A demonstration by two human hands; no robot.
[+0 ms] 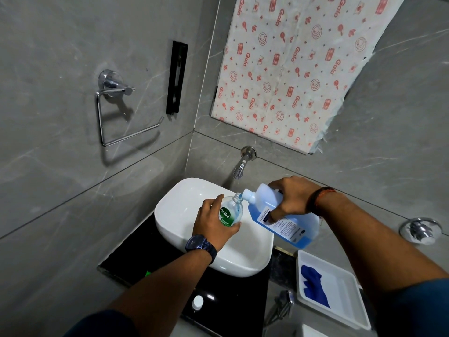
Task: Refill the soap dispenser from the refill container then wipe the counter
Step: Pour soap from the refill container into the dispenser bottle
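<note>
Two mouths to keep aligned: left hand [213, 227] wrapped round dispenser [230, 212] over the sink [170, 207], right hand [291, 200] gripping tilted refill [286, 215], pouring slowly to avoid spilling onto bench [136, 254].

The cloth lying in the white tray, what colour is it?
Deep blue. The cloth lies crumpled in the white tray, seen in the head view, the only one.
</note>
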